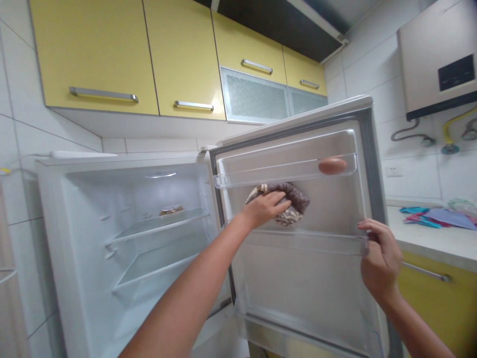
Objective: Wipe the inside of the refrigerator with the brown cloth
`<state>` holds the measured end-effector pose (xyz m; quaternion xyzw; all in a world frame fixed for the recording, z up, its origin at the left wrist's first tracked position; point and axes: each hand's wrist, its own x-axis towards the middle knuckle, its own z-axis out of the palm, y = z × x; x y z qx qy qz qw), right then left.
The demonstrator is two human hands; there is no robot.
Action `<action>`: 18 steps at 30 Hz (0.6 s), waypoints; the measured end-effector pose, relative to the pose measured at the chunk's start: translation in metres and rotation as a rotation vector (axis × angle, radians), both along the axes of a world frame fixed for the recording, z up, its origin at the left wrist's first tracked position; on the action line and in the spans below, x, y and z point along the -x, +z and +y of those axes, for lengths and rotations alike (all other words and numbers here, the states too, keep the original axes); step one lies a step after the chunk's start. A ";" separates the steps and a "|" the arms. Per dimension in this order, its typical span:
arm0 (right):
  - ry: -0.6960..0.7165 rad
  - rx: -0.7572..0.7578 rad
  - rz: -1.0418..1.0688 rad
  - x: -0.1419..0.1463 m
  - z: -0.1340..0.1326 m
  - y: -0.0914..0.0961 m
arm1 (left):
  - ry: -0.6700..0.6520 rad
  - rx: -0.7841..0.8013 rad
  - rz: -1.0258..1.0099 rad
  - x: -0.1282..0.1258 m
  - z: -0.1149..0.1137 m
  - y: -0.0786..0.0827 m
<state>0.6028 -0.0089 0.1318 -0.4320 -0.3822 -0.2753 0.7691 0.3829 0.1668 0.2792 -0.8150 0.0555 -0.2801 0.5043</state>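
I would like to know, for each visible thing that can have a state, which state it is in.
Refrigerator door: open
Patterned cloth: crumpled, at the door's inner side
Left hand: on the cloth, grip unclear
Right hand: fingers curled, by the middle door shelf's end, grip unclear
Egg: in the upper door shelf, no crack visible
Yellow upper cabinets: shut
Water heater display: dark

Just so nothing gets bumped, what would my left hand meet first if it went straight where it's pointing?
Your left hand would first meet the patterned cloth it's touching; beyond that, probably the fridge door's inner panel, though depth is hard to judge.
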 end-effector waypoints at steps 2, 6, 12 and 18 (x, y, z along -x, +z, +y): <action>-0.002 0.002 -0.004 0.000 -0.001 0.000 | -0.036 -0.039 0.065 -0.030 -0.020 0.001; -0.028 0.009 -0.020 -0.002 -0.002 -0.001 | -0.104 -0.105 0.129 -0.082 -0.060 0.003; -0.056 0.039 -0.064 -0.010 -0.001 -0.002 | -0.083 -0.143 0.267 -0.087 -0.069 0.007; -0.069 0.056 -0.054 -0.018 0.004 -0.003 | -0.033 -0.091 0.377 -0.029 -0.025 0.011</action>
